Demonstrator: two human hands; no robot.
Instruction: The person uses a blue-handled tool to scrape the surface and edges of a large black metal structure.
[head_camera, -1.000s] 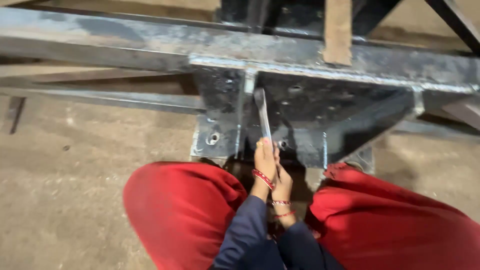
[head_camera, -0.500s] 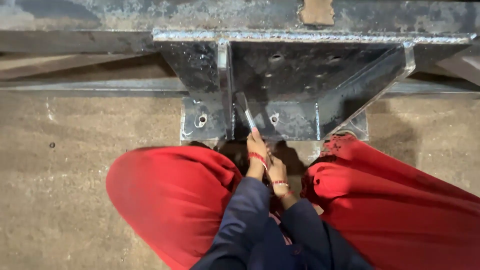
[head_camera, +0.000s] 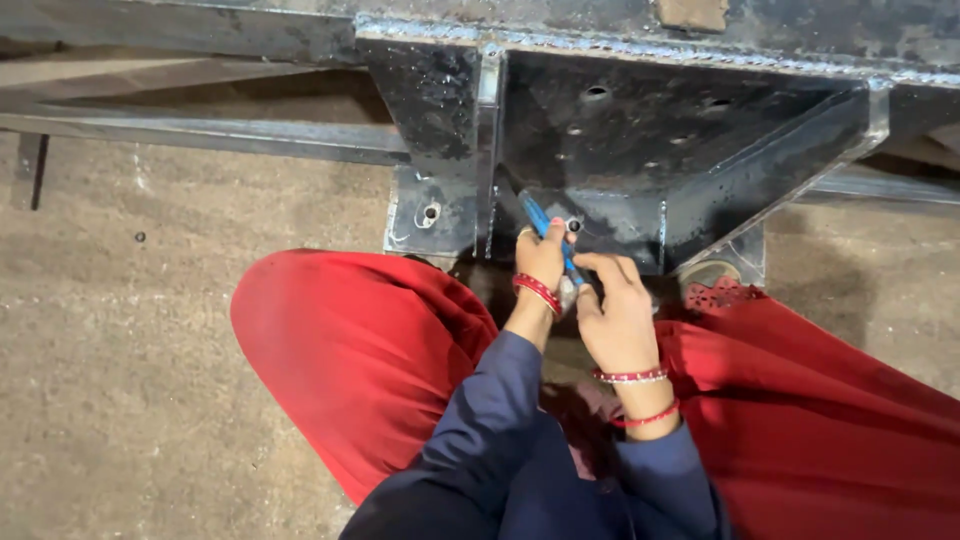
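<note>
Here, blue tool (head_camera: 545, 228) between fingers (head_camera: 552, 240).

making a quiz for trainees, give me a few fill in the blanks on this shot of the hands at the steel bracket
Both hands, left hand and right hand, grip a tool with a ____ handle.
The tool tip meets a bolt on the welded ____ frame.
The person's trousers are ____.

Missing words: blue; steel; red
</note>
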